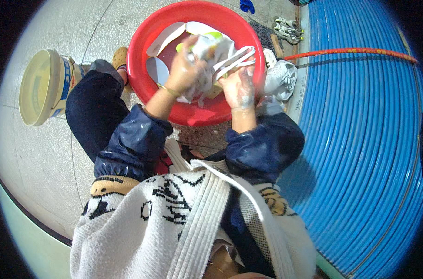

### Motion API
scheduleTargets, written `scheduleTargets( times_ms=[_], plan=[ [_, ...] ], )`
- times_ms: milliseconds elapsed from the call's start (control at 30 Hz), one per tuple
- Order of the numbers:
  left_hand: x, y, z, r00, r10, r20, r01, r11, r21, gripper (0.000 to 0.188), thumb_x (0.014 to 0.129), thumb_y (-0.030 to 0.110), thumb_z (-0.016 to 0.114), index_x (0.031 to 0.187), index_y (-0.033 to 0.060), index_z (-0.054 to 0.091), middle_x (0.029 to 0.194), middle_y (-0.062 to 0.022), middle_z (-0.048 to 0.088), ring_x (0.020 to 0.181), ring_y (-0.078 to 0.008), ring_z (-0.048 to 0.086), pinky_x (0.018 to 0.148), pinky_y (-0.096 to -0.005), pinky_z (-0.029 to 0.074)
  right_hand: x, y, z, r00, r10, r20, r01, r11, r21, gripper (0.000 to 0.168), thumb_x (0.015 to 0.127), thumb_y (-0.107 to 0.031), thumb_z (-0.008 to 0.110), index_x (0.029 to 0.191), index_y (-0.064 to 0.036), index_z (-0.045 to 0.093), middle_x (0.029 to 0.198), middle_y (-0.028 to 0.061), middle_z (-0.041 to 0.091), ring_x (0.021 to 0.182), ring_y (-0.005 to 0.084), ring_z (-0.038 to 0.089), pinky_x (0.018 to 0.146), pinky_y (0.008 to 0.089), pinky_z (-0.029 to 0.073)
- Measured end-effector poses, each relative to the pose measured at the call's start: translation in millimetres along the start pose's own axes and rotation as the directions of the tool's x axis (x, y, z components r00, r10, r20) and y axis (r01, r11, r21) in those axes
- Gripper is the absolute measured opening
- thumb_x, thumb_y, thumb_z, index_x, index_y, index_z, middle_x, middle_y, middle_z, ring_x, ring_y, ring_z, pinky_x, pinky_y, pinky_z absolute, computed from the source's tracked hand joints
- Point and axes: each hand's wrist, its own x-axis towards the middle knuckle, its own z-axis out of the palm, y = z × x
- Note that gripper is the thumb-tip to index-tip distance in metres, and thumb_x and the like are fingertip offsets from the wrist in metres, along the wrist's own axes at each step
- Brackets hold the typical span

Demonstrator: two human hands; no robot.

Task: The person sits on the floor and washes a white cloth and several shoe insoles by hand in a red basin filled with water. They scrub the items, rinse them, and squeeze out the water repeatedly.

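Note:
A large red plastic basin (138, 71) stands on the floor before me, and both my hands are inside it. My left hand (187, 68), blurred, has its fingers curled at a soapy white shoe (215, 47) with yellow-green parts; what exactly its fingers hold is unclear. Foam covers parts of my right hand (240, 85), which lies against the shoe's near right side beside white laces (237, 59); its fingers are partly hidden. White insoles (166, 38) lie along the basin's far and left inner sides, and a grey-white one (157, 70) rests lower at the left.
A pale plastic bucket (40, 87) is at the left. White shoes (280, 78) lie against the basin's right side, with more shoes (288, 30) farther off. A red-orange hose or pole (351, 51) crosses the blue ribbed surface (354, 139) at the right.

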Motion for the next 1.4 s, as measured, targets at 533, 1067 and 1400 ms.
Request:
scheduleTargets(
  times_ms=[533,1067,1400],
  plan=[
    [-49.1,23.6,63.0,0.98,0.159,0.122,-0.2,0.755,0.624,0.027,0.07,0.036,0.063,0.078,0.0098,0.057,0.074,-0.0104,0.058,0.07,-0.0293,0.059,0.057,-0.0416,0.047,1.0,-2.3,-29.5,0.903,0.427,-0.056,-0.417,0.899,0.137,0.032,0.087,-0.04,0.05,0.103,-0.013,0.052,0.089,0.0063,0.055,0.083,0.0189,0.056,0.078,0.0376,0.048],
    [-39.6,33.4,72.0,0.97,0.234,0.064,-0.231,0.815,0.531,0.021,0.067,0.025,0.065,0.077,0.009,0.056,0.073,-0.0133,0.058,0.071,-0.0338,0.059,0.059,-0.0427,0.047,3.2,51.3,-80.4,0.857,0.225,-0.464,-0.288,0.955,-0.069,0.031,0.083,-0.034,0.048,0.089,-0.006,0.057,0.087,0.0093,0.06,0.078,0.0236,0.06,0.07,0.0366,0.05],
    [-49.4,25.0,68.7,0.983,0.171,0.07,-0.183,0.848,0.498,0.026,0.064,0.028,0.067,0.077,0.0093,0.054,0.076,-0.0136,0.058,0.072,-0.0342,0.058,0.059,-0.0438,0.046,11.1,31.6,-42.4,0.83,-0.269,-0.489,-0.132,0.757,-0.64,0.035,0.085,-0.034,0.052,0.095,-0.001,0.055,0.092,0.0119,0.06,0.08,0.0252,0.06,0.071,0.0381,0.05]
  ],
)
